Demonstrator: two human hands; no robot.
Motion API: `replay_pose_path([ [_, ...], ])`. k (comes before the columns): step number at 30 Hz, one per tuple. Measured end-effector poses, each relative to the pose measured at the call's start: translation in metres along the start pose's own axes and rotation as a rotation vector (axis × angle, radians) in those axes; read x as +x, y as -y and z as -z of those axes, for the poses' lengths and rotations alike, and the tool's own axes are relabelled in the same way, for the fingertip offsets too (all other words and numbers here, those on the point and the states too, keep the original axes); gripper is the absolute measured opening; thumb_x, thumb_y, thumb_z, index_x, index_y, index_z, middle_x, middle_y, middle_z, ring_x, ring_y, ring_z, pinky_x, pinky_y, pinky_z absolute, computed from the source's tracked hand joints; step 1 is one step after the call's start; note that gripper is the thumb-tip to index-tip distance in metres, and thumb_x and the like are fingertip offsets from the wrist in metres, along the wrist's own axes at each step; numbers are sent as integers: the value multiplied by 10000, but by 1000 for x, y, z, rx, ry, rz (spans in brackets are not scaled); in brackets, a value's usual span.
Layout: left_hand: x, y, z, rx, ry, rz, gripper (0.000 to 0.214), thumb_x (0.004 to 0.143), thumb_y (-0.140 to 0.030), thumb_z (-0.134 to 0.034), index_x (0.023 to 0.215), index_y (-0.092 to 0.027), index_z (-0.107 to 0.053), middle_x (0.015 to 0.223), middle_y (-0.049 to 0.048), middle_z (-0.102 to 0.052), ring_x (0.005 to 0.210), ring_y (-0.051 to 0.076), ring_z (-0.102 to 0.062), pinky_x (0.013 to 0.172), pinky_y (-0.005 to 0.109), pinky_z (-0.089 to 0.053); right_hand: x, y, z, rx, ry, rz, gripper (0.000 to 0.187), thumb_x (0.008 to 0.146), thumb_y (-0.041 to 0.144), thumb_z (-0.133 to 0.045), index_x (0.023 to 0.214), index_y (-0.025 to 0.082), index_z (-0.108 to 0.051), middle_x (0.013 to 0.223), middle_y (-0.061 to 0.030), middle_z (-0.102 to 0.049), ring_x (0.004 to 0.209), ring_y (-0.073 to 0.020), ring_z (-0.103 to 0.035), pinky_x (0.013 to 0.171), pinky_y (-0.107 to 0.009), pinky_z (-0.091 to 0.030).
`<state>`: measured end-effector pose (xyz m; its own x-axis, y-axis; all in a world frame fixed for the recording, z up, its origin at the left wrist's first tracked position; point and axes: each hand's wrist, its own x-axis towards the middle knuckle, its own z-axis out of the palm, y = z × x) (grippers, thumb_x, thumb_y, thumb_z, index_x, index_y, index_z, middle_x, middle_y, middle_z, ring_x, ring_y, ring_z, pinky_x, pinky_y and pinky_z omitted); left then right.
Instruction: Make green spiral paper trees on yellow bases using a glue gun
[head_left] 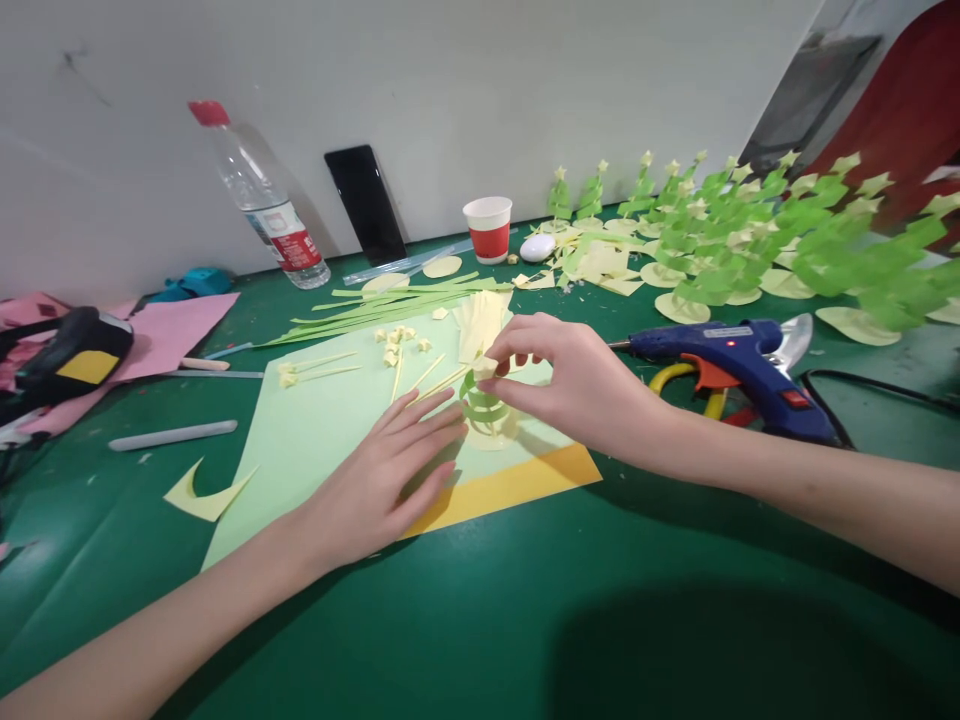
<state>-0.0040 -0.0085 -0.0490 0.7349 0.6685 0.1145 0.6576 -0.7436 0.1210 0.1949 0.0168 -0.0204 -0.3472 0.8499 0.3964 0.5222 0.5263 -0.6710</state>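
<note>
My right hand (570, 375) pinches a small pale yellow paper star (485, 368) at the top of a green paper spiral (484, 405). The spiral stands upright on a round pale yellow base (495, 432). Beside it my left hand (397, 470) lies with fingers stretched out, fingertips close to the spiral. Both are over a light green paper sheet (300, 450) with an orange strip (517, 487) along its near edge. Several loose paper stars (391, 350) and thin yellow sticks (427, 372) lie on the sheet, near a bundle of pale yellow strips (480, 322).
A blue glue gun (720, 350) lies at right with scissors under it. Finished green spiral trees (787, 240) crowd the back right. Along the back stand a bottle (274, 215), a phone (367, 205) and a paper cup (489, 235). Green strips (360, 310) and pink paper (176, 330) lie left.
</note>
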Motion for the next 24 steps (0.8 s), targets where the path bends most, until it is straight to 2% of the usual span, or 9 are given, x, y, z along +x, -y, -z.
replay_pose_path([
  [4,0,0,-1,-18,-95,-31,319,864,-186,-340,1153,-180,-474,1214,92,-518,1169,224,-411,1012,447,-290,2,1,4,27,38,6,75,701,159,-601,627,151,-591,673,8,-568,635,-92,-451,581,-233,-354],
  [7,2,0,0,-45,-91,-42,281,857,-160,-355,1103,-191,-487,1111,80,-558,1081,201,-469,990,427,-315,4,1,6,41,44,11,101,690,173,-619,595,150,-591,674,9,-570,611,-83,-447,585,-241,-362],
  [10,3,-1,1,-49,-89,-45,247,854,-146,-354,1055,-201,-488,1056,72,-563,1036,197,-482,973,433,-323,4,2,7,38,41,13,100,683,174,-625,589,156,-595,678,8,-573,612,-87,-460,592,-253,-366],
  [15,3,0,0,-35,-186,-33,170,839,-118,-377,953,-185,-484,926,68,-539,918,188,-483,892,401,-389,4,2,7,64,54,-3,91,683,174,-625,598,155,-596,696,4,-584,625,-91,-477,604,-258,-375],
  [19,2,2,-2,-36,-197,-25,167,832,-113,-406,973,-175,-469,920,70,-526,923,190,-463,840,363,-416,4,1,7,58,48,-7,89,681,161,-627,598,151,-596,690,7,-578,615,-83,-458,590,-246,-367],
  [22,2,1,-1,-20,-205,-23,184,833,-117,-399,991,-189,-461,944,65,-521,940,193,-468,886,392,-389,5,0,8,64,56,-8,87,680,174,-631,604,148,-597,695,3,-571,610,-81,-455,582,-244,-371],
  [24,3,0,1,-13,-255,7,166,834,-133,-400,964,-211,-467,948,51,-520,945,196,-479,929,425,-354,6,0,8,70,64,-9,80,674,173,-635,608,146,-599,703,1,-568,609,-80,-456,584,-243,-377],
])
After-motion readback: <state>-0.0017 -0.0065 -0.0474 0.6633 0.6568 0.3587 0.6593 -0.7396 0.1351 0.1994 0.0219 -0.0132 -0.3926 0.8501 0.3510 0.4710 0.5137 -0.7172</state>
